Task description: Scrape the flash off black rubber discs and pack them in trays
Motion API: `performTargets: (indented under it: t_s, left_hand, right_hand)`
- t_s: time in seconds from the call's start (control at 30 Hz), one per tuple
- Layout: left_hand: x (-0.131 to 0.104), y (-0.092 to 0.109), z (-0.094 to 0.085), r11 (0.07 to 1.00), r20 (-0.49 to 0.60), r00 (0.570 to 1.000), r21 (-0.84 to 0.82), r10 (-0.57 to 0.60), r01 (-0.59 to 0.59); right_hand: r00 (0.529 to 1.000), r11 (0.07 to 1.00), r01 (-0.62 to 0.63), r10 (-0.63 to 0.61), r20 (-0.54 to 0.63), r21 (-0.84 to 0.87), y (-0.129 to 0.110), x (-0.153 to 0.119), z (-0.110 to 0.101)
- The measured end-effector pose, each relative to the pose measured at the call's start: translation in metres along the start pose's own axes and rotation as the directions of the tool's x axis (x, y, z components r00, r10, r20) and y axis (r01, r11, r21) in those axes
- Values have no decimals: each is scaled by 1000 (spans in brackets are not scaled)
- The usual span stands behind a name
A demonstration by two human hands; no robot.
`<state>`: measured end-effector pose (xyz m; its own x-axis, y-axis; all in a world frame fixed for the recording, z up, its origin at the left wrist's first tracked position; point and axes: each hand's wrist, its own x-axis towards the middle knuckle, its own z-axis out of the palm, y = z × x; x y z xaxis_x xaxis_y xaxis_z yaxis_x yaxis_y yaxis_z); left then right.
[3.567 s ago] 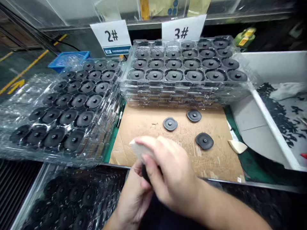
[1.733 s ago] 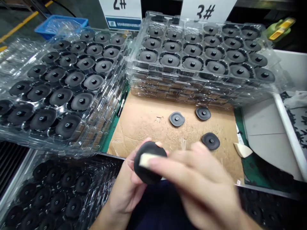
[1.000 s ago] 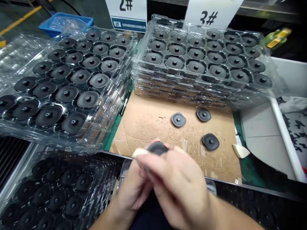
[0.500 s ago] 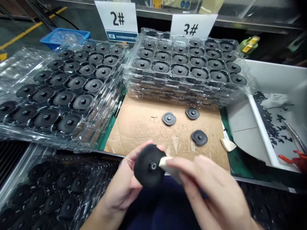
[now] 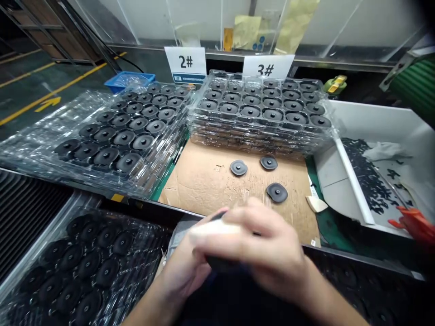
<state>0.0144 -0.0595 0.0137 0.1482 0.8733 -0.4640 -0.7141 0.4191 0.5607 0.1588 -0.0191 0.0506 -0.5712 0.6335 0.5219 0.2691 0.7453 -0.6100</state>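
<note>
My left hand (image 5: 185,265) is closed around a black rounded disc (image 5: 220,262), which the other hand mostly hides. Over that disc lies my right hand (image 5: 268,242), blurred, with its fingers closed on a pale wedge-shaped sponge (image 5: 214,230) pressed along the disc's face. Beyond the hands, three similar discs with a small centre stud lie on the cardboard sheet (image 5: 197,181): a left one (image 5: 238,168), a back one (image 5: 268,163) and a front one (image 5: 277,193). A second pale wedge (image 5: 316,204) rests at the cardboard's right edge.
Stacked clear trays of black discs stand at the left (image 5: 149,167) and the back (image 5: 251,129). Another disc tray (image 5: 136,271) sits lower left. On the right, a white bin (image 5: 353,181) holds small black pieces and an orange-handled tool (image 5: 413,222). Behind is a blue basket (image 5: 131,81).
The view has tilted up. My right hand has moved left across the disc, carrying the sponge over its face and covering most of it. The three discs on the cardboard stay put.
</note>
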Motion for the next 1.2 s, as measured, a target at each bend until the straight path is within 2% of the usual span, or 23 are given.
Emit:
performTargets:
  t_s: [0.07,0.13,0.2,0.23,0.33,0.43,0.63,0.77,0.93,1.03,1.1,1.13,1.17,1.2]
  left_hand:
    - [-4,-5,-4,1000,107,994,-24,10,-7]
    - [-7,-8,-10,998,224,975,-67,-4,20]
    - [-8,-9,-16,992,288,957,-113,-27,62]
    - [-9,-9,-18,989,294,955,-130,-32,73]
    - [-9,-9,-22,982,280,959,-159,-54,101]
    - [-7,-9,-23,975,250,966,-193,-59,110]
    - [3,-8,-21,954,251,965,-265,-75,143]
    - [9,-4,-20,943,249,965,-296,-79,153]
    - [24,1,-24,929,219,970,-324,-107,176]
    - [37,5,-26,935,189,972,-297,-142,195]
    - [47,8,-25,946,172,972,-255,-159,200]
    - [52,9,-24,955,163,974,-225,-159,193]
    - [57,10,-23,966,145,977,-185,-155,180]
    - [61,11,-21,977,123,982,-138,-146,163]
  right_hand:
    - [971,974,-224,227,-70,43,13,-9,-1]
    - [887,897,-431,441,-137,96,30,-23,1]
    - [802,809,-566,585,-123,155,45,-40,10]
    - [776,776,-604,624,-85,181,51,-49,17]
    - [737,718,-663,676,13,214,60,-72,41]
    - [724,704,-679,688,34,209,64,-85,59]
    - [697,680,-714,713,78,166,71,-88,62]
    - [694,681,-719,711,110,136,75,-88,64]
    - [722,713,-692,679,135,114,95,-80,67]
    - [732,727,-682,676,85,84,107,-59,52]
    - [738,737,-673,675,-4,68,105,-36,34]
    - [757,759,-649,652,-57,60,100,-23,25]
    - [800,809,-587,587,-122,42,93,-9,17]
    - [868,880,-474,471,-156,19,86,5,10]
